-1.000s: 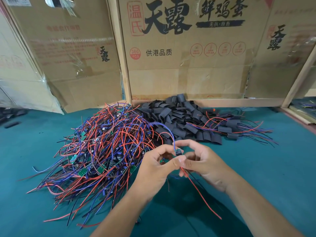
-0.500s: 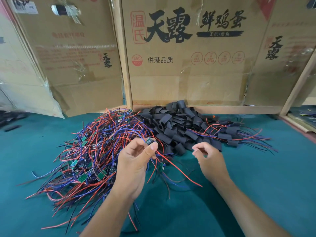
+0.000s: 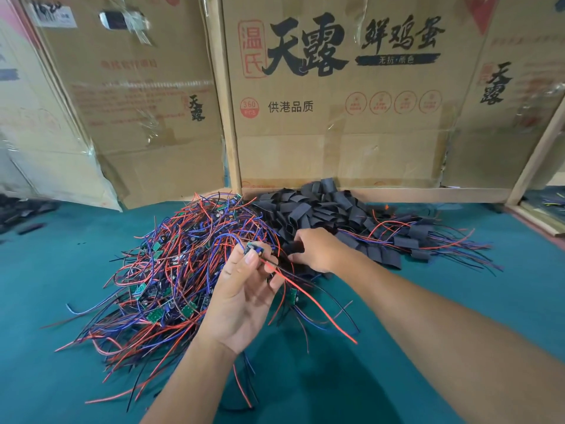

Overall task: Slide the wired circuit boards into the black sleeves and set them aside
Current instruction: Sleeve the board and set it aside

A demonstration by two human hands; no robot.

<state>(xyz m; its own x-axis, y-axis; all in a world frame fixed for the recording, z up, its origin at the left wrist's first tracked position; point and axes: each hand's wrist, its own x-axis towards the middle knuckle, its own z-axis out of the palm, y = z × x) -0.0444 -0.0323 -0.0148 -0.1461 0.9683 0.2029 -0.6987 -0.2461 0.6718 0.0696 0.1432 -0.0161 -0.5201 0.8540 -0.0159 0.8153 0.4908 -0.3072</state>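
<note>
My left hand pinches a small wired circuit board between thumb and fingertips, its red and black wires trailing down to the right. My right hand reaches into the pile of black sleeves, fingers curled around one sleeve at the pile's near edge. A big tangle of wired boards with red, blue and black wires lies on the teal table to the left. Sleeved boards with wires sticking out lie to the right of the sleeve pile.
Cardboard boxes stand like a wall along the back of the teal table. A wooden strip leans at the right. Dark items lie at the far left edge.
My hands parted. The left hand kept the board and stayed near the wire tangle, while the right hand moved forward into the black sleeve pile and closed on a sleeve.
</note>
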